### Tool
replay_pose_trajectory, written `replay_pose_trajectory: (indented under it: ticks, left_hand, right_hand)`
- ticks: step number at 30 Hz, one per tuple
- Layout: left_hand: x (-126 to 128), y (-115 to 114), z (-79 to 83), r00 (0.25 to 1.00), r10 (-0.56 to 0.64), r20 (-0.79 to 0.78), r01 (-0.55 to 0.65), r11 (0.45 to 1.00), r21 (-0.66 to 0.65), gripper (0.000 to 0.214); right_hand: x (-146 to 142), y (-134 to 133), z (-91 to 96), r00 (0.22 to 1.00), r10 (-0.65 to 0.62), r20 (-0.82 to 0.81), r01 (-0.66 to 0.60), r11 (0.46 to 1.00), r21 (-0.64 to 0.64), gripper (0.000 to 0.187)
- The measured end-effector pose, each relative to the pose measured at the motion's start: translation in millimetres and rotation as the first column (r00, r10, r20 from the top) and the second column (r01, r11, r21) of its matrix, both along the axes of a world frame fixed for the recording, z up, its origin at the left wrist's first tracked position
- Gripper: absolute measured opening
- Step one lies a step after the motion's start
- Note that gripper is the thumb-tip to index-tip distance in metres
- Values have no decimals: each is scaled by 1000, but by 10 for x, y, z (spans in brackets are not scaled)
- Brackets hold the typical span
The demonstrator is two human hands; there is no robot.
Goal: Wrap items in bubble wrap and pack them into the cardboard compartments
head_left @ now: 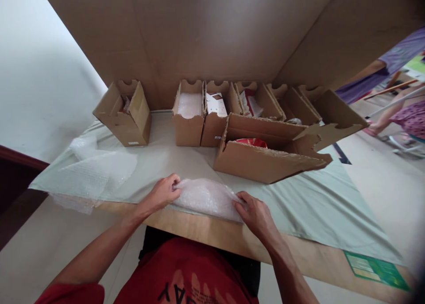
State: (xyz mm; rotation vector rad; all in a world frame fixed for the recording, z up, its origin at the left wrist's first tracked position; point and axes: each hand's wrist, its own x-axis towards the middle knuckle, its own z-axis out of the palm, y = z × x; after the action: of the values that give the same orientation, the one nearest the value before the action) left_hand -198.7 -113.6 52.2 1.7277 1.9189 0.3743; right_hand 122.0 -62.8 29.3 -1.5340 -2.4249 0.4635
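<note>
A sheet of bubble wrap (207, 198) lies bunched and folded at the front edge of the table, stretched between my two hands. My left hand (168, 190) pinches its left end, fingers curled in. At the other end, my right hand (254, 212) grips the wrap between thumb and fingers. Whether anything sits inside the wrap, I cannot tell. Just behind it, a cardboard box (262, 162) stands at an angle with something red (253, 142) inside.
Several narrow open cardboard boxes (189, 131) line the back, before a tall cardboard panel (206, 38). One box (133, 122) stands apart at left. Loose bubble wrap (99, 171) hangs over the left front edge. A green printed sheet (375, 268) lies at right. People are partly visible beyond.
</note>
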Motion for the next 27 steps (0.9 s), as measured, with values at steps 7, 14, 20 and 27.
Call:
replay_pose_trajectory:
  ticks: [7,14,20,27]
  left_hand:
    - [-204,-731,-85,797,401,451,-435,900,-30,72]
    - [-67,-809,-318,562,538,629,-644,761,-75,81]
    - [221,-733,-362,412,542,732,-643,743,-189,82]
    - [395,-898,-228,407,518,752,-560,792,-243,81]
  right_hand:
    - [-891,288,376,971,195,141,-225,945,239,19]
    - [-1508,317,604,919,386,-79,-315,840,441,46]
    - [-1075,-317,125,826,564,-1,-545,799,254,60]
    - [-1175,-681,-268,851,489,-190,-443,864,241,59]
